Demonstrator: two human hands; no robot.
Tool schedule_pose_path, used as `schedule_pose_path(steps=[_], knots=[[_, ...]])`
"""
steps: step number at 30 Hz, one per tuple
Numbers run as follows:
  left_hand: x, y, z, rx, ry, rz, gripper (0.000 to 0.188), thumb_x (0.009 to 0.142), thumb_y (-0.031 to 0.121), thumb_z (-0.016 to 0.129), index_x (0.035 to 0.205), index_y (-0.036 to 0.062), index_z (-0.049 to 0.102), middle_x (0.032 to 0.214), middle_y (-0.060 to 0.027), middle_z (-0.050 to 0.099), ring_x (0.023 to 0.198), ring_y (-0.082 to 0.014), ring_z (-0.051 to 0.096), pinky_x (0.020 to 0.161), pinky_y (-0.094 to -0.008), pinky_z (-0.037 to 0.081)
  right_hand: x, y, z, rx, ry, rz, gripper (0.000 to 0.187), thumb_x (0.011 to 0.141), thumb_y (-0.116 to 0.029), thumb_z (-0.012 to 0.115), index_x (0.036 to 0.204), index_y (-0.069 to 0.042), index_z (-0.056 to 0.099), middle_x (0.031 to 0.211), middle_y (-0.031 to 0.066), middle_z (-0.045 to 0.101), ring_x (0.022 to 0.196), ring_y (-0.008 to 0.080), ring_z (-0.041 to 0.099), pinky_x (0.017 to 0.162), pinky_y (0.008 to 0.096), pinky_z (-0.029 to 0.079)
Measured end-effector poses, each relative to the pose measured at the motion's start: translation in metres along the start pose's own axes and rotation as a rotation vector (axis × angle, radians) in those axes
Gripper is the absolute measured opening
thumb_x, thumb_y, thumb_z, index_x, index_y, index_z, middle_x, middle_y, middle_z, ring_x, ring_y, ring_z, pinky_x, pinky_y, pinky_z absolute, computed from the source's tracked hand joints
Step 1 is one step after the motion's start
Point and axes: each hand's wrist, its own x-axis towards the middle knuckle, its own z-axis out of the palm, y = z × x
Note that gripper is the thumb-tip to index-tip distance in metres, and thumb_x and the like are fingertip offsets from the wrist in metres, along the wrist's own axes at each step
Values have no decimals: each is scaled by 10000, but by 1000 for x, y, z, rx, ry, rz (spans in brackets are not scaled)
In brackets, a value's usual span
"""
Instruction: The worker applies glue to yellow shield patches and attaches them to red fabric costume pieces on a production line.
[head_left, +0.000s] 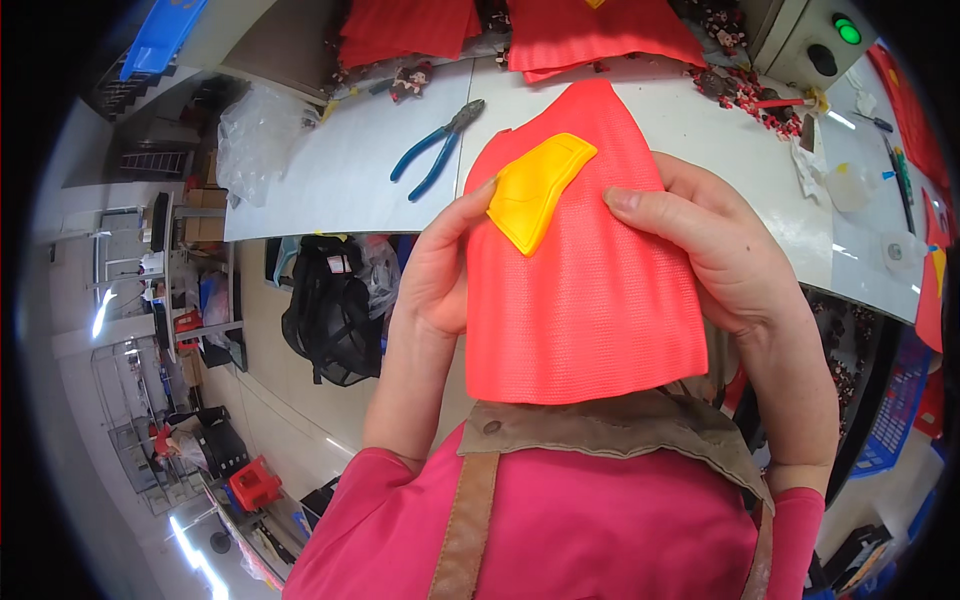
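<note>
Between my two hands is a red textured sheet (590, 320), held up in front of my apron, with its narrower end pointing away from me. A raised yellow emblem (540, 190) sits on its upper half. My left hand (445, 255) grips the sheet's left edge, the thumb touching the emblem's left corner and the other fingers hidden behind. My right hand (710, 235) pinches the right side, thumb on the front face and fingers behind. Beyond the sheet, on the white worktable, lie diagonal cutters (440, 150) with blue handles.
Stacks of red sheets (600, 40) lie at the table's back, among small figurines (410, 80). A grey machine housing (815, 45) with a lit green button stands back right. A clear plastic bag (260, 140) rests at left. A black backpack (340, 310) is below the table edge.
</note>
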Motion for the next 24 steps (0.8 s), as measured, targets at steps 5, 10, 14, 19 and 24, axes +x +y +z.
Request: schedule_pose_path(steps=[5,10,14,19,24], knots=[[-1,-5,3,13,6,44,400,876,157,568,1221,-13,461,1202,-158,538,1087,-254,554,925,-391,467,-2,-1,-1,1,12,8,397,849,-155,578,1169,63,490,1049,121,606,915,142,613,831,262,484],[-10,-19,18,527,124,444,409,846,101,612,1215,-5,468,1159,-130,562,1053,-203,566,902,-348,470,-7,0,-19,-250,93,1,397,845,-177,588,1168,38,507,1076,79,601,973,115,575,838,234,455],[-16,-25,21,853,67,498,413,813,60,661,1181,-20,490,1101,-98,596,996,-144,576,865,-288,473,-6,5,-34,-332,185,-43,414,840,-216,627,1167,18,528,1095,61,598,992,113,553,872,241,426],[-14,-33,21,1017,-1,402,392,811,60,661,1159,-41,513,1073,-93,611,970,-130,582,848,-268,477,-8,13,-39,-318,229,-34,398,832,-226,657,1126,25,561,1057,69,616,969,121,567,883,253,427],[-18,-35,16,1044,34,339,356,808,67,665,1129,-30,547,1040,-86,631,937,-123,595,829,-263,484,-14,17,-43,-370,161,23,410,834,-208,650,1146,34,538,1090,86,609,1000,144,567,909,278,423]])
